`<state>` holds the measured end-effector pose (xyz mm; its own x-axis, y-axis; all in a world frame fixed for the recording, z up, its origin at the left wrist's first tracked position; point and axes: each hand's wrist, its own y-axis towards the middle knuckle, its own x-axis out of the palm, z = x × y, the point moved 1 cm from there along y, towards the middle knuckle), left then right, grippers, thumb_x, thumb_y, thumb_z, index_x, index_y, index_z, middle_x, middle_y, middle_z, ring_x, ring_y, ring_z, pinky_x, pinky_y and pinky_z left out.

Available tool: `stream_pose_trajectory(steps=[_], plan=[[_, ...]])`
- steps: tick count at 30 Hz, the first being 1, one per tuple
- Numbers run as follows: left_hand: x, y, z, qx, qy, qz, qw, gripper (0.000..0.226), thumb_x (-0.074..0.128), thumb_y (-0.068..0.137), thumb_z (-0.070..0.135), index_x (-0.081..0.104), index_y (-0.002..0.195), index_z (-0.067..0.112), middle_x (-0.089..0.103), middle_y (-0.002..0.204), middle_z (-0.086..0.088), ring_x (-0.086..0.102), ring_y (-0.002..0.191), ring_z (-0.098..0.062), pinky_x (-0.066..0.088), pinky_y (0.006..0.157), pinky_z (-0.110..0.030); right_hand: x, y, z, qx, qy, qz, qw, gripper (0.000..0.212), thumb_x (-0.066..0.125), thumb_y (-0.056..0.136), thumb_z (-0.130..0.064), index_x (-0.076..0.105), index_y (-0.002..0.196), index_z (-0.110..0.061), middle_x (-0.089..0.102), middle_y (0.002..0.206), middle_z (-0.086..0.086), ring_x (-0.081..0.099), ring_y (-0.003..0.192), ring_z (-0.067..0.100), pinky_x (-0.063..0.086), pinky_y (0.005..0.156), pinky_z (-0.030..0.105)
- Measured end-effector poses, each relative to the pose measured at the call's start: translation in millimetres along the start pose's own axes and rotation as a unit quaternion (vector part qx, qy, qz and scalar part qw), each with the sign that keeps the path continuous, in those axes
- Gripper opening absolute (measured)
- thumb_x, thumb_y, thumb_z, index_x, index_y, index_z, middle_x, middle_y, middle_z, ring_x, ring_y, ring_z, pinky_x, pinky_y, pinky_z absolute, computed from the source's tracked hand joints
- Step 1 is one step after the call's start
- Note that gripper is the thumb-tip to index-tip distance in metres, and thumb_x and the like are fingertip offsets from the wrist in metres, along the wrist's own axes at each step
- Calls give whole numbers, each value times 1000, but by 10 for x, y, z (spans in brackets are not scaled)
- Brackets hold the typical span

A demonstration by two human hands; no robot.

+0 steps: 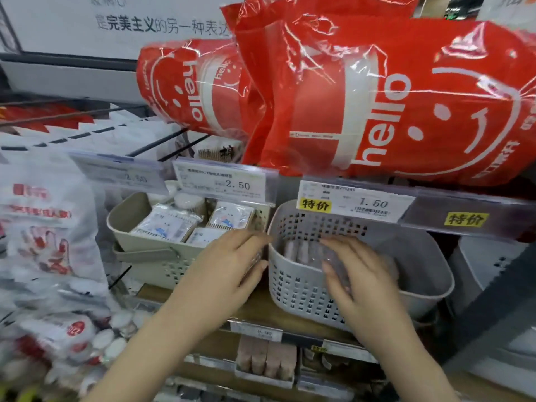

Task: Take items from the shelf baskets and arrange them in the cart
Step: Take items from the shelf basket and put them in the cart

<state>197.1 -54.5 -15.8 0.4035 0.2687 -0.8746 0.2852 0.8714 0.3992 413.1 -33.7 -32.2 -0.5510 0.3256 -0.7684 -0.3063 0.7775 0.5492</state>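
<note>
Both forearms reach up from the bottom edge. Left hand (229, 262), fingers straight and spread, lies against the near-left rim of the grey basket (293, 288), fingertips at the gap beside the beige basket (150, 256); it holds nothing. Right hand (356, 274) reaches over the grey basket's front rim, fingers curled round a clear, crinkly packet (336, 256), blurred, contents pinkish. Grey basket: perforated plastic, rounded corners, standing on a wooden shelf (255, 309), near its front edge. Beige basket just to the left, same perforated make, flat handle in front, packed with small flat white packets (171, 224). Price tags (229, 181) in clear strips overhang both baskets, narrowing the room above. Beyond, glossy red bags (391, 97) printed "hello" bulge over the upper shelf. No cart in view.
</note>
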Motion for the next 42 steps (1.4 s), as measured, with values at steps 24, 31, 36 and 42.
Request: stream_pose_trajectory(steps=[24,31,36,42], plan=[[-1123,-5841,-581,-744,-93,221,624,27,66,86,9,62,107,26,69,102,4,64,100,-15,46,88,-32,2562,-1504,-4246,-348,198,-505,764,35,44,96,-33,47,131,-29,50,128,-12,44,121,9,33,100,24],[-1488,-6448,-1018,-764,-65,225,601,27,62,90,18,61,116,25,65,108,13,61,104,-8,44,90,-28,2907,-1682,-5192,-366,236,-504,746,28,45,96,-38,47,123,-40,45,113,-29,44,109,-2,35,88,20],[-1726,-6335,-1851,-730,-45,184,657,36,55,94,27,53,130,26,57,125,16,52,116,-2,39,99,-21,3438,-1515,-5436,-321,203,-538,753,30,47,97,-36,51,126,-33,51,120,-21,48,114,3,40,97,25],[-2068,-6307,-2917,-693,-46,103,712,40,47,97,36,45,137,31,50,133,20,46,120,1,36,100,-18,4168,-1233,-5956,-266,182,-551,770,24,53,94,-31,55,118,-32,55,111,-18,53,106,4,42,87,22]])
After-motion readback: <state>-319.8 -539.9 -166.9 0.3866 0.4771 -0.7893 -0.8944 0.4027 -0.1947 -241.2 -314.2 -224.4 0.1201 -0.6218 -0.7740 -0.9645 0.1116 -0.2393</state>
